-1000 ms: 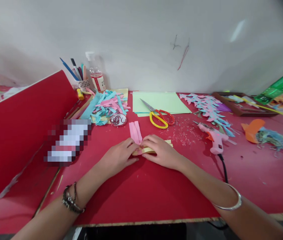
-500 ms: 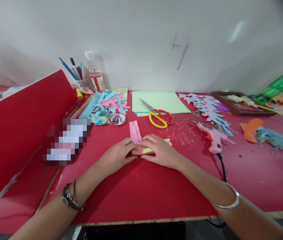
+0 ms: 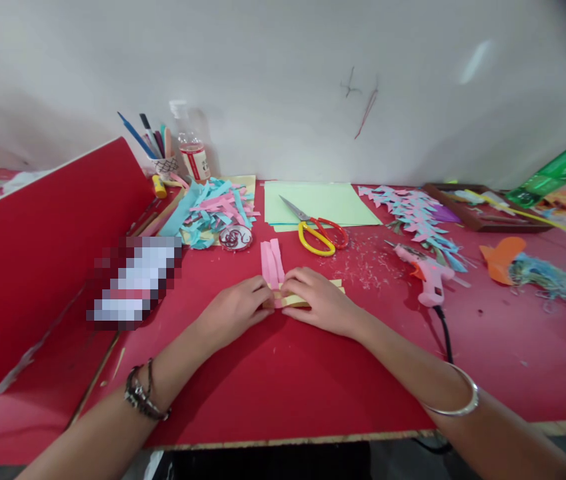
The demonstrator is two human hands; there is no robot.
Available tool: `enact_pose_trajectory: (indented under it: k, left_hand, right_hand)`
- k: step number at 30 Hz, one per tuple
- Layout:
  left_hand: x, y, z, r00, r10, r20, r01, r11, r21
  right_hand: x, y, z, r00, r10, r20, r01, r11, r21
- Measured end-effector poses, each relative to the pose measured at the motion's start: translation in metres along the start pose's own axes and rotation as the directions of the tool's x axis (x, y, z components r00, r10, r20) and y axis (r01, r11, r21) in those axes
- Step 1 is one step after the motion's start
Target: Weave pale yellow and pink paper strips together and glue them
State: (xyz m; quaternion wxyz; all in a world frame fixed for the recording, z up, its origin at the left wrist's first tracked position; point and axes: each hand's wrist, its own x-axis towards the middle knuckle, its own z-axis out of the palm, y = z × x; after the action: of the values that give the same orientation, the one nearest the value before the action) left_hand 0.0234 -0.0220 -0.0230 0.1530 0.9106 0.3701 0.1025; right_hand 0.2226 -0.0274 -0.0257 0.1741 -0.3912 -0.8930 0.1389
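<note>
My left hand (image 3: 240,303) and my right hand (image 3: 320,300) meet near the middle of the red table, fingertips closed on folded paper strips. Pink paper strips (image 3: 273,263) stick out away from me between the hands. Yellow paper strips (image 3: 297,301) lie crosswise to them, under my right fingers, their ends showing beyond that hand. My left fingertips pinch the left end of the fold, where pink and yellow cross. The fingers hide most of the crossing. Just beyond my right hand lie scissors (image 3: 317,237) with one yellow and one red handle.
Blue and pink paper strips (image 3: 220,210) are heaped at back left, near a bottle (image 3: 194,157) and pen cup (image 3: 165,167). Green paper sheets (image 3: 333,203) lie behind. To the right are a pink glue gun (image 3: 430,277) with cord, a folded-paper chain (image 3: 413,213) and a brown tray (image 3: 487,223).
The pink strips have shifted slightly to the right between my fingers. My left fingertips cover a little more of the left yellow end. Both hands keep their hold.
</note>
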Motion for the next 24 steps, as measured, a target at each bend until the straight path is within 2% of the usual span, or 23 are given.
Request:
enact_pose_trajectory:
  k: [4,6,9,14,19,24]
  left_hand:
    - [-0.001,0.001,-0.003,0.990,-0.131,-0.050,0.137,0.977,0.162]
    - [-0.001,0.002,-0.005,0.986,-0.158,-0.044,0.164,0.955,0.247]
    - [0.000,0.004,-0.006,0.994,-0.105,-0.017,0.105,0.942,0.318]
    - [0.003,0.005,-0.004,1.000,0.011,0.027,-0.019,0.944,0.330]
    - [0.001,0.003,-0.006,0.999,0.040,0.023,-0.046,0.949,0.313]
    - [-0.002,-0.003,-0.013,0.999,0.022,0.028,-0.028,0.967,0.253]
  right_hand:
    - [0.000,0.001,0.000,1.000,0.011,-0.001,-0.011,1.000,0.009]
    - [0.000,0.001,-0.001,1.000,0.017,-0.003,-0.017,0.999,0.028]
    - [0.000,0.000,-0.003,1.000,0.017,0.007,-0.017,0.998,0.058]
    - [0.000,0.000,-0.004,1.000,0.022,0.014,-0.023,0.998,0.059]
    - [0.000,0.000,-0.003,0.999,0.027,0.021,-0.028,0.998,0.053]
    - [-0.002,0.001,-0.004,0.999,0.034,0.014,-0.035,0.998,0.057]
